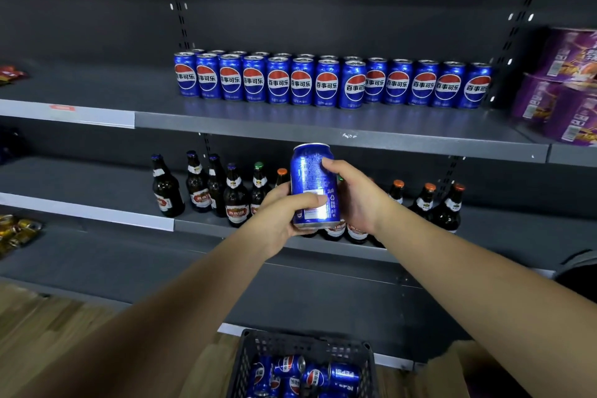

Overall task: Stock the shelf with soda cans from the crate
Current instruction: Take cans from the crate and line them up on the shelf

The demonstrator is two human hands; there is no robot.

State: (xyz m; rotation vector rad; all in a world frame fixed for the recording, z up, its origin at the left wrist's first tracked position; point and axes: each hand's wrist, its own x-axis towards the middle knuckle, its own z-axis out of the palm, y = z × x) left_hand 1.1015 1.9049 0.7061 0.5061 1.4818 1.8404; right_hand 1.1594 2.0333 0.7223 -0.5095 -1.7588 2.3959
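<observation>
A blue soda can (311,178) stands upright in mid-air in front of the shelves, its printed back label facing me. My left hand (281,213) grips its lower part, thumb across the front. My right hand (355,194) holds its right side, fingers curled around it. On the upper grey shelf (290,126) stand rows of several blue soda cans (326,84), logos facing out. A dark plastic crate (290,346) sits on the floor at the bottom of the view with several loose cans (315,376) lying in it.
Several brown beer bottles (200,187) stand on the shelf below, behind my hands. Purple packs (562,84) are stacked at the right end of the upper shelf. Gold cans (19,229) lie at the far left. The floor (48,326) is wood.
</observation>
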